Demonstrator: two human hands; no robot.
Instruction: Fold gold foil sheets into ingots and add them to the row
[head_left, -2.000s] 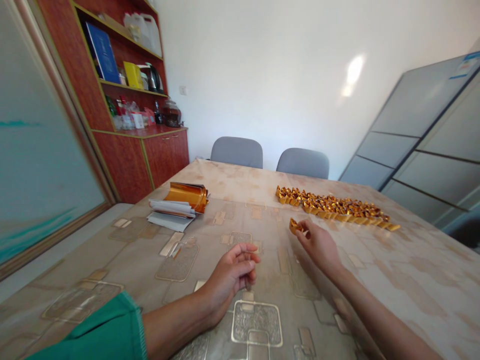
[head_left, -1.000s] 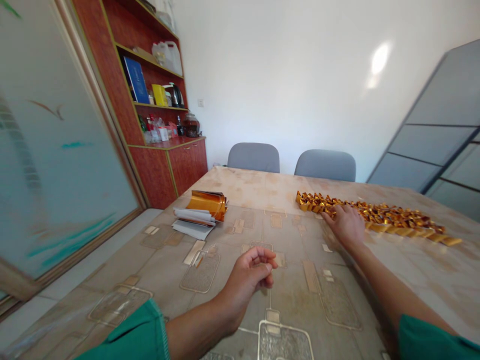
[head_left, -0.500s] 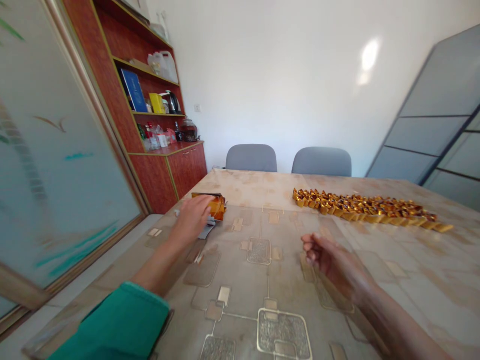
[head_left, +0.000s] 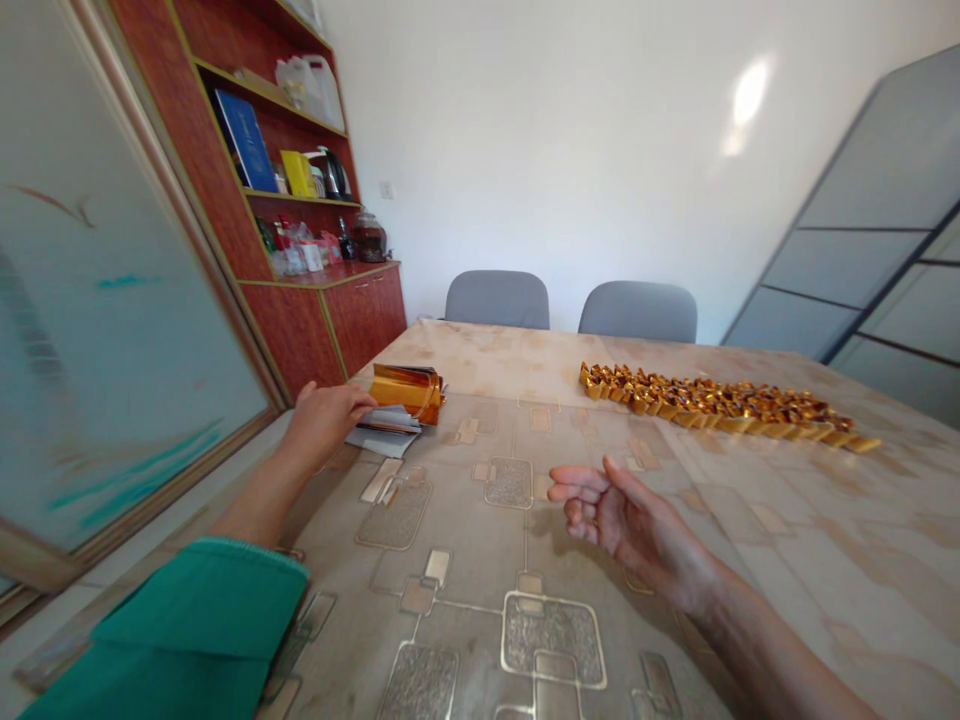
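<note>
At the far left of the table, my left hand [head_left: 330, 415] has its fingers closed at the left edge of a curled gold foil sheet [head_left: 405, 392]. The sheet tops a loose pile of foil papers, whose grey undersides [head_left: 386, 430] fan out toward me. My right hand [head_left: 619, 515] hovers over the middle of the tabletop, palm turned inward, with thumb and fingers apart and nothing in it. Beyond it, to the right, lie tight rows of folded gold foil pieces [head_left: 720, 405].
A patterned clear cover lies over the table [head_left: 480, 560]. Two grey chairs [head_left: 496, 298] [head_left: 637, 310] stand at the far side. A red-brown cabinet [head_left: 360, 315] with shelves is at the left, near a frosted glass door [head_left: 142, 330].
My left hand has shifted left from over the foil pile to its left edge, uncovering more of the gold sheet. My right hand has moved left and its fingers have spread.
</note>
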